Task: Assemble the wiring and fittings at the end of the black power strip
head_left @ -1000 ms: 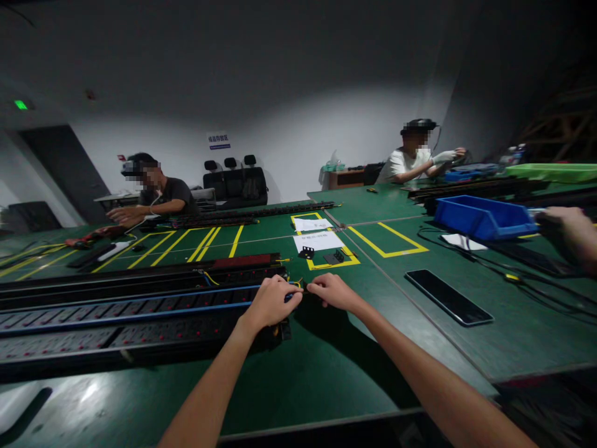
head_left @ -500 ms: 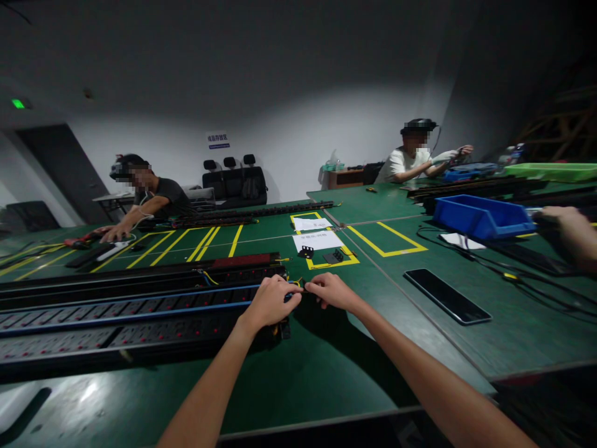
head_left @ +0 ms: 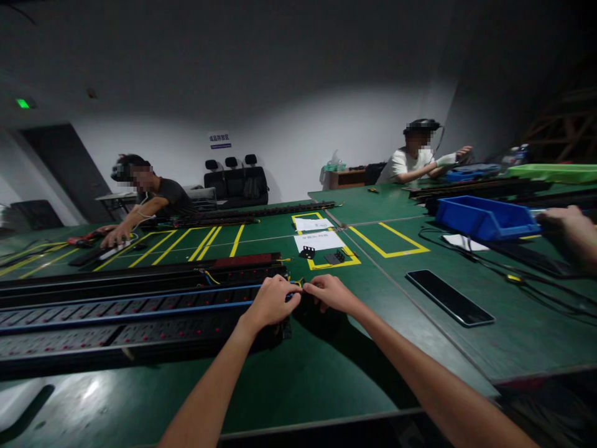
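Long black power strips point(head_left: 168, 333) with rows of sockets and red dots lie side by side on the green table, reaching in from the left. At the right end of the strip with blue edges point(head_left: 140, 305), my left hand point(head_left: 274, 302) is closed, thumb against fingers. My right hand point(head_left: 332, 292) meets it fingertip to fingertip in a pinch, just past the strip's end. Whatever sits between the fingers is small, dark and mostly hidden. Yellow wire ends point(head_left: 298, 283) show just behind the hands. Two black brackets point(head_left: 334, 257) lie beyond them.
A phone point(head_left: 448, 297) lies to the right, near black cables point(head_left: 522, 286) and a blue bin point(head_left: 487, 218). Another person's hand point(head_left: 571, 224) is at the right edge. Two co-workers sit across the table. White paper sheets point(head_left: 319, 241) lie inside yellow tape.
My hands stay at the strip's end, with the right fingertips shifted very slightly against the left. The whole view has drifted a little.
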Demonstrator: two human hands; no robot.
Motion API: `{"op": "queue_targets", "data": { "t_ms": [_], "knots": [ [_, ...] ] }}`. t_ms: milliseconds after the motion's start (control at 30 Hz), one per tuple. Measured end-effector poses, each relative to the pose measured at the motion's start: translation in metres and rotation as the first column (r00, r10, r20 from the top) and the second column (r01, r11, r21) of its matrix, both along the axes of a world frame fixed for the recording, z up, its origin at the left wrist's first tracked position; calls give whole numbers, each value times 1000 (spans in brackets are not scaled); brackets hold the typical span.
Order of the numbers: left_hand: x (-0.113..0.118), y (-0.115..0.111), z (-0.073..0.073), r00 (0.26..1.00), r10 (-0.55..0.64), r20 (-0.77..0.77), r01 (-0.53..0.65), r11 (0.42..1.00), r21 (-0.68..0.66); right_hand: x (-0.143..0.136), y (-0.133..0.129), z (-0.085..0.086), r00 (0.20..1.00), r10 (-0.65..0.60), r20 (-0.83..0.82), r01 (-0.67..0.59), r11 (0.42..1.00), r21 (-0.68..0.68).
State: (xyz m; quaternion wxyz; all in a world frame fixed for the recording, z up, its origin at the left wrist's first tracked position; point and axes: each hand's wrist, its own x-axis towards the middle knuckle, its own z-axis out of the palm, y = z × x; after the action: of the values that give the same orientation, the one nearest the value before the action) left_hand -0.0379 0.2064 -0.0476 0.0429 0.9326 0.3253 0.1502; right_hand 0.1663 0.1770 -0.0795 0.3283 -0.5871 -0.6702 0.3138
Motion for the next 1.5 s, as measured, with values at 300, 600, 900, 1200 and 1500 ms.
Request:
{"op": "queue_targets", "data": {
  "t_ms": [300,600,900,1200,1500],
  "knots": [
    [0,-1,1,1000,-2,3,2,1000,1,-2,-1,-1,1000,-4,-20,4,1000,8],
    [1,-2,2,1000,5,9,-5,1000,4,-2,-1,0,1000,-8,2,8,1000,10],
    [1,-3,2,1000,4,6,-4,1000,1,-3,-1,1,1000,-11,30,11,1000,3],
    [1,-3,2,1000,-5,-2,5,1000,8,-3,-2,3,999,-4,37,3,1000,20],
    [1,-3,3,1000,1,8,-1,1000,0,-3,-1,1,999,-4,47,3,1000,21]
  ]
}}
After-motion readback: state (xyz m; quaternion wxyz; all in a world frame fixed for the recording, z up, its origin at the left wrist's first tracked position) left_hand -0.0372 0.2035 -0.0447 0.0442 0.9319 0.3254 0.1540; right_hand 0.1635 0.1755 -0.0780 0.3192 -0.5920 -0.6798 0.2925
